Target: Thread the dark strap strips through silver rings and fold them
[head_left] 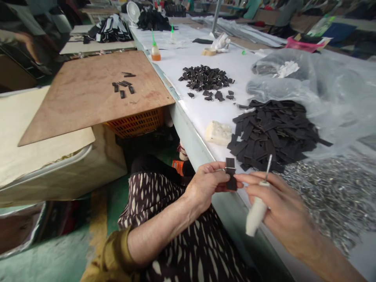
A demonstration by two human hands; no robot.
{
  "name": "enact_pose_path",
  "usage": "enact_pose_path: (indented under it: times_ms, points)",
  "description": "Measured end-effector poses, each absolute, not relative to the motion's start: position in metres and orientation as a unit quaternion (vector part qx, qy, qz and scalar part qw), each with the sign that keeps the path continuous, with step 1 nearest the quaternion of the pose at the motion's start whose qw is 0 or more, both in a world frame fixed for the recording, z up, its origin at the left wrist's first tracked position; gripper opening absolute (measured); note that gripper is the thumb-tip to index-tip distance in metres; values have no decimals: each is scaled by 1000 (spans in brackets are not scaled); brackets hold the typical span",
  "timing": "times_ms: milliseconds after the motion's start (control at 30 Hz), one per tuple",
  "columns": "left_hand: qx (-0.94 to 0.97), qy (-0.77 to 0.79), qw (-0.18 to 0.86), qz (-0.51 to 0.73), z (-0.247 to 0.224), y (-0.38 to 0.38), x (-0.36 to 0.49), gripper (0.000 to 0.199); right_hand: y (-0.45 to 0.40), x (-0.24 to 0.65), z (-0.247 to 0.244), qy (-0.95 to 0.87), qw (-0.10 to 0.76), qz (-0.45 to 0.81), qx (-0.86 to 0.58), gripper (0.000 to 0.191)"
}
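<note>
Between thumb and fingers, my left hand [205, 182] grips a short black strip [230, 178] held upright, with a thin metal piece across its upper part. My right hand [279, 203] is closed round a white-handled tool [256, 213] whose metal tip points up; its fingertips touch the strip's right side. Just beyond my hands a heap of black strips [273, 129] lies on the white-covered table [182, 51]. A pile of small metal pieces [326, 196] spreads to the right. A pale block [219, 133] sits near the table's edge.
Small folded black pieces [205, 78] are heaped farther back. Clear plastic bags [323, 86] lie at the right. Several black pieces rest on a brown board [96, 90] at the left, above an orange basket [136, 123]. A bottle [155, 53] stands near the table's left edge.
</note>
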State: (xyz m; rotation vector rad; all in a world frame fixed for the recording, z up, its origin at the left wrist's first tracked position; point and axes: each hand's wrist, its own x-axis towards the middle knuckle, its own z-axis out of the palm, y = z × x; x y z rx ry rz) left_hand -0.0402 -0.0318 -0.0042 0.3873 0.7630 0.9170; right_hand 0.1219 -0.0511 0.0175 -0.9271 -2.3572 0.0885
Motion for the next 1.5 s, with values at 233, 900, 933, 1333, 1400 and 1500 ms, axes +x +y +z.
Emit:
enact_pose_path:
  times_ms: [233, 900, 933, 1333, 1400, 1500]
  points:
    - [115, 355, 829, 417, -5, -30, -43, 21, -46, 115, 2, -910, 290, -24, -296, 29]
    - [263, 363, 750, 486, -5, -51, -24, 22, -56, 102, 25, -642, 360, 254, -628, 11]
    - [270, 361, 749, 486, -4, -51, -24, 21, -55, 102, 25, -638, 358, 264, -629, 12]
    - [274, 405, 730, 477, 0, -51, -23, 15, -52, 106, 24, -615, 380, 305, -620, 13]
    - [276, 409, 729, 475, 0, -51, -23, 14, -51, 106, 25, -619, 385, 312, -609, 12]
    - [281, 416, 725, 471, 1, -50, -22, 13, -50, 105, 25, -622, 380, 321, -605, 12]
